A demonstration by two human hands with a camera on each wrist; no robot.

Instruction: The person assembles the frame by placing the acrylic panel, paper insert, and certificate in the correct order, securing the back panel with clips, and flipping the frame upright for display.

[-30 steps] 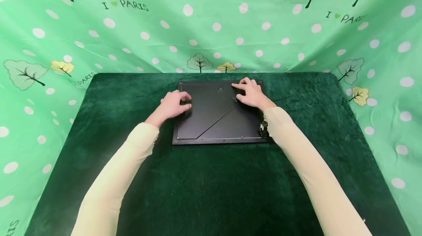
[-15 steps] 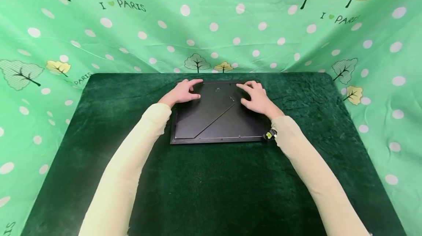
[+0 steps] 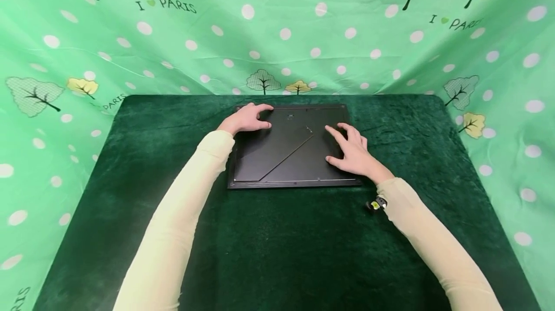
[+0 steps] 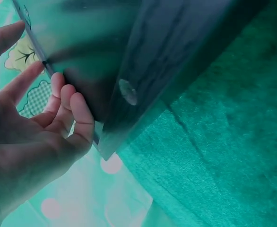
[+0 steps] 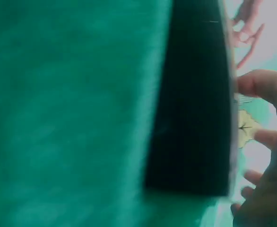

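A black picture frame [image 3: 277, 147] lies flat near the table's far edge, its back facing up. On the backing a thin diagonal line runs up to a small metal fitting [image 3: 309, 129]. At the upper left corner, my left hand [image 3: 246, 119] touches the frame with loosely bent fingers, the index finger reaching along the far edge. In the left wrist view its fingertips meet the frame's edge. My right hand [image 3: 354, 152] spreads its fingers over the frame's right side; whether the tips touch the backing is hard to tell. The right wrist view is blurred.
Dark green velvet cloth [image 3: 269, 248] covers the table. A light green curtain [image 3: 282, 50] with white dots and printed trees stands behind and at both sides. Something small and dark, with a yellow patch [image 3: 376, 204], sits at my right cuff.
My left hand has moved from the frame's left side up to its far left edge. The right hand has drawn back from the far edge toward me and rightward. The frame stays put.
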